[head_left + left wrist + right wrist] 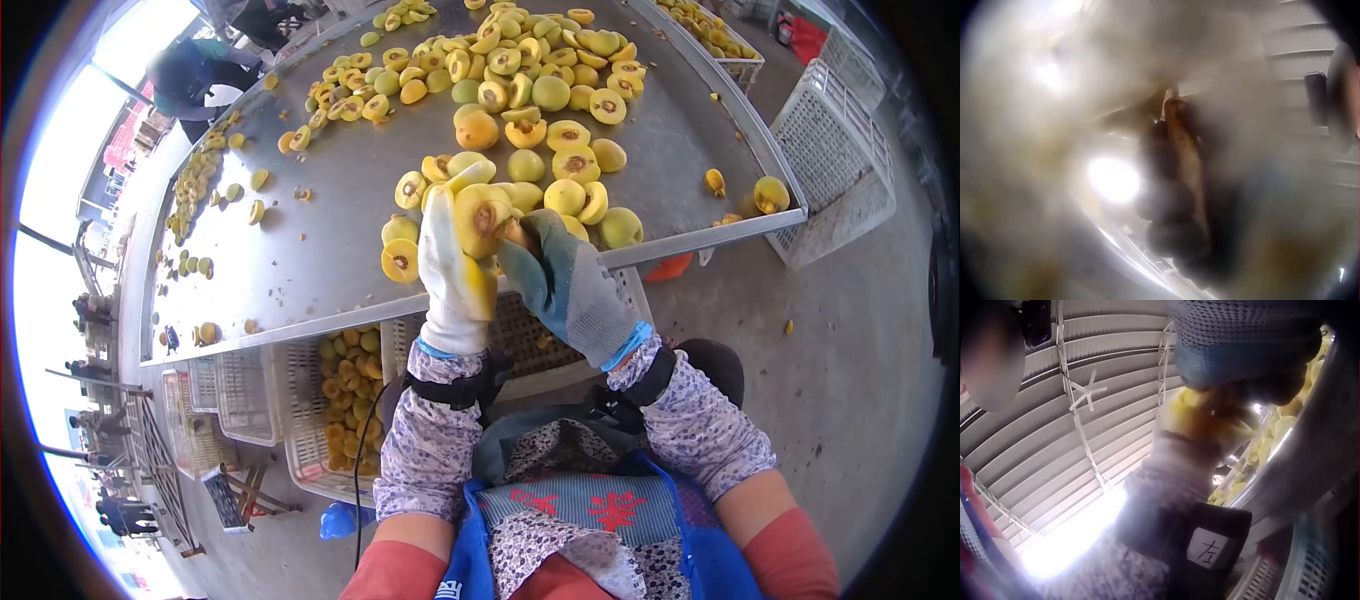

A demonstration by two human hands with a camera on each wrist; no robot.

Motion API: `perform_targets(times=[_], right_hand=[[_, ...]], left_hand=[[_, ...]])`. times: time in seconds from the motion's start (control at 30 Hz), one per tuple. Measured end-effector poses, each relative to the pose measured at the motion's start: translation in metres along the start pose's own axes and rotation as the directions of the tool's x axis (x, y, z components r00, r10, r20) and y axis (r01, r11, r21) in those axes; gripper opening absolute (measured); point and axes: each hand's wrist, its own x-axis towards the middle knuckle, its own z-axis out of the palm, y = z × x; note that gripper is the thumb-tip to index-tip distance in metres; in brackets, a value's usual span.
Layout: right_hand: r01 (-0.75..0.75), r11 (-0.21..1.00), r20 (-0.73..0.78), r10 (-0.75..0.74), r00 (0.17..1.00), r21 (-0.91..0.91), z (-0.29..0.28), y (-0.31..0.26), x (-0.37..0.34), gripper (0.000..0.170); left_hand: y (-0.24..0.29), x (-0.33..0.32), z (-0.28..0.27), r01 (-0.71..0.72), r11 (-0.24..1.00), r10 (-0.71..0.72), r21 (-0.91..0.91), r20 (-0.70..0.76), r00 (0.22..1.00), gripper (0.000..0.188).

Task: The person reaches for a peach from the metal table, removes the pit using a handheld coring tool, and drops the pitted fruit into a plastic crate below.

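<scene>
Fingers of my left hand grip a cut fruit, my right hand pinching its side, above the worktop near more halves; probably light, soft and slick, best cradled by its skin.

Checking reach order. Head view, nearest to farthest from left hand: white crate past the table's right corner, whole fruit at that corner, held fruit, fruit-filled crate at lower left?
1. Held fruit, in hand
2. Fruit-filled crate, lower left
3. Whole fruit, right corner
4. White crate, past that corner
</scene>
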Motion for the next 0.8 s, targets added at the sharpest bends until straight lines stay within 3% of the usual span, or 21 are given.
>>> perform_targets(times=[0.07, 0.13, 0.17, 0.23, 0.37, 0.43, 0.47, 0.53, 0.57, 0.63, 0.67, 0.73, 0.77, 0.8], right_hand=[[-0.021, 0.999, 0.026, 0.02, 0.999, 0.029, -0.003, -0.005, 0.002, 0.024], [-0.156, 0.988, 0.143, 0.156, 0.977, -0.013, -0.004, -0.004, 0.002, 0.024], [-0.16, 0.987, 0.143, 0.161, 0.977, -0.013, -0.002, -0.003, 0.001, 0.024], [-0.167, 0.983, 0.166, 0.177, 0.97, -0.071, 0.004, 0.002, -0.002, 0.025], [-0.186, 0.978, 0.216, 0.202, 0.955, -0.09, 0.018, 0.013, -0.007, 0.029], [0.103, 0.995, 0.091, -0.102, 0.991, -0.002, 0.03, 0.022, -0.01, 0.03], [0.102, 0.995, 0.092, -0.102, 0.991, -0.002, 0.032, 0.024, -0.012, 0.03], [-0.214, 0.977, 0.268, 0.207, 0.941, -0.001, 0.03, 0.015, -0.01, 0.029], [-0.214, 0.977, 0.269, 0.206, 0.941, 0.001, 0.032, 0.017, -0.012, 0.029], [-0.07, 0.997, 0.217, 0.06, 0.974, 0.037, 0.035, 0.02, -0.015, 0.028], [-0.07, 0.997, 0.218, 0.06, 0.974, 0.038, 0.033, 0.02, -0.016, 0.028], [-0.089, 0.995, 0.291, 0.073, 0.954, 0.04, 0.025, 0.011, -0.014, 0.026], [-0.09, 0.995, 0.293, 0.074, 0.953, 0.041, 0.027, 0.014, -0.016, 0.026], [0.036, 0.998, 0.21, -0.047, 0.977, 0.055, 0.029, 0.016, -0.017, 0.028]], left_hand=[[-0.004, -0.003, 0.004, -0.068, 0.994, 0.065, 0.083, 0.037, 0.997, 0.022], [-0.005, -0.007, 0.008, 0.077, 0.995, -0.077, -0.067, 0.004, 0.997, 0.022], [-0.003, -0.008, 0.01, 0.079, 0.995, -0.079, -0.068, 0.009, 0.997, 0.022], [0.002, -0.008, 0.011, -0.141, 0.983, 0.151, 0.117, -0.083, 0.985, 0.034], [-0.005, -0.011, 0.014, -0.1, 0.989, 0.108, 0.108, -0.069, 0.992, 0.038], [0.001, -0.013, 0.014, 0.045, 0.999, -0.045, -0.009, -0.057, 0.997, 0.035], [0.0, -0.015, 0.014, 0.046, 0.999, -0.046, -0.009, -0.057, 0.997, 0.035], [-0.002, -0.02, 0.015, 0.143, 0.981, -0.151, -0.128, -0.054, 0.987, 0.032], [0.001, -0.021, 0.017, 0.144, 0.982, -0.151, -0.126, -0.054, 0.987, 0.032], [0.016, -0.018, 0.023, 0.24, 0.869, -0.35, -0.432, -0.195, 0.916, 0.036], [0.018, -0.015, 0.019, 0.241, 0.87, -0.351, -0.431, -0.195, 0.916, 0.036], [0.019, -0.009, 0.009, 0.502, 0.495, -0.627, -0.709, 0.109, 0.771, 0.044], [0.019, -0.007, 0.005, 0.504, 0.494, -0.629, -0.708, 0.108, 0.769, 0.044], [0.018, -0.004, 0.001, 0.579, 0.368, -0.67, -0.727, 0.225, 0.707, 0.044]])
